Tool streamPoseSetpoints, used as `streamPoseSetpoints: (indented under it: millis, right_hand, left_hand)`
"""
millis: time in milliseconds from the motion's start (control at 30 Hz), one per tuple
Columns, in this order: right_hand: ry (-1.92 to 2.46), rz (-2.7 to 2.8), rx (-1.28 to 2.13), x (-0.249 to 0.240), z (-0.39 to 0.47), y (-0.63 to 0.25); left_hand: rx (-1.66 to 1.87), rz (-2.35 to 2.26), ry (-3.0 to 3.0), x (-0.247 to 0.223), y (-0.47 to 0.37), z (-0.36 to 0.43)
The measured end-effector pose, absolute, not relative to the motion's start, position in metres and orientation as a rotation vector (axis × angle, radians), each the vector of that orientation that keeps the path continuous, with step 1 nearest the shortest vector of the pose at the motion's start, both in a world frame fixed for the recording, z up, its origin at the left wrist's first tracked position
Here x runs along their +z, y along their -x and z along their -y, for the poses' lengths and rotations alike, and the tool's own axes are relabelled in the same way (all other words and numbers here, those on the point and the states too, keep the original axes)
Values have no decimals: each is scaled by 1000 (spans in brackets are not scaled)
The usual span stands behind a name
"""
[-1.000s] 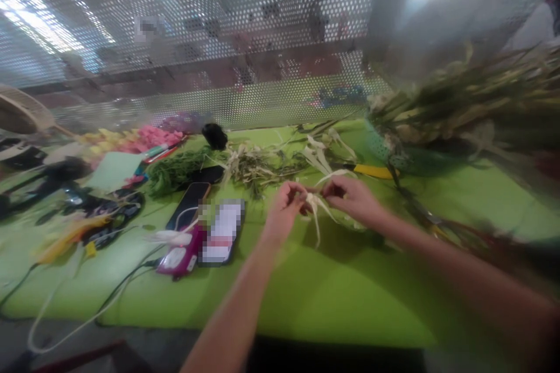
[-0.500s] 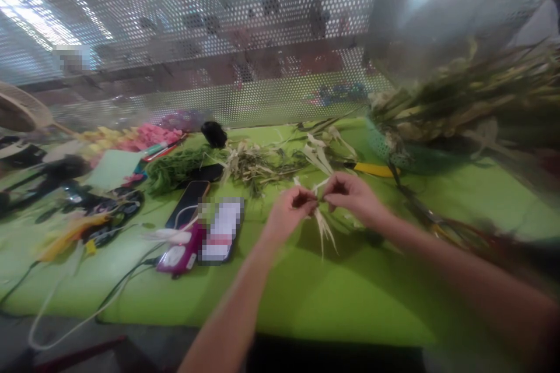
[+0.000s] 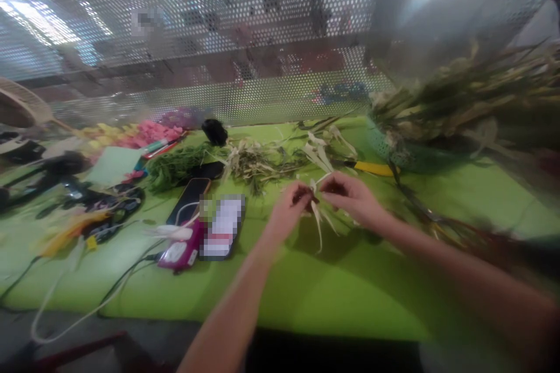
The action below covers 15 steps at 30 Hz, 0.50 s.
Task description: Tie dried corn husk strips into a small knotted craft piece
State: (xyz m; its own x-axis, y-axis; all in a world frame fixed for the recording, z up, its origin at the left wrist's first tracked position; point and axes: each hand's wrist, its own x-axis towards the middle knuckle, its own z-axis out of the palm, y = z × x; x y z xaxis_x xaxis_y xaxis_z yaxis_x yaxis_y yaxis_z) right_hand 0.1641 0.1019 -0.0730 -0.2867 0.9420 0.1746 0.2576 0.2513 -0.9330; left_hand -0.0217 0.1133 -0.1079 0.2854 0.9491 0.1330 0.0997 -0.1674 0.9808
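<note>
My left hand (image 3: 292, 205) pinches a pale bundle of dried plant strips (image 3: 318, 222), whose loose ends hang below the fingers. Right beside it, my right hand (image 3: 345, 195) has its thumb and fingertips closed at the top of the same strips. The exact grip of the fingertips is blurred. Just beyond the hands lie more pale dried husks (image 3: 318, 151) and a heap of dry strips (image 3: 254, 162). A yellow-handled tool (image 3: 374, 169) rests behind my right hand, its dark end pointing left.
A phone with a lit screen (image 3: 224, 227), a magenta device (image 3: 181, 247) and cables lie left. Green foliage (image 3: 172, 166) and pink flowers (image 3: 153, 134) sit farther back. At right, a green basket (image 3: 380, 140) holds long dried stalks. A perforated metal screen (image 3: 262, 93) borders the table's back.
Both hands stay in nearly the same place. The fingers have shifted slightly around the strips, and the hanging ends have swung a little left.
</note>
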Motion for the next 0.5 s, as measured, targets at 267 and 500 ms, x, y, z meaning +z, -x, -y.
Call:
streamPoseSetpoints:
  millis: [267,500]
  right_hand:
    - [1078,2503,612,-61,-84,-161]
    - [1475,2389,473,-51,-44,-245]
  left_hand:
    - [1064,-975,-1477,-111,16,-114]
    - [994,-873,-1348,-119,12,-113]
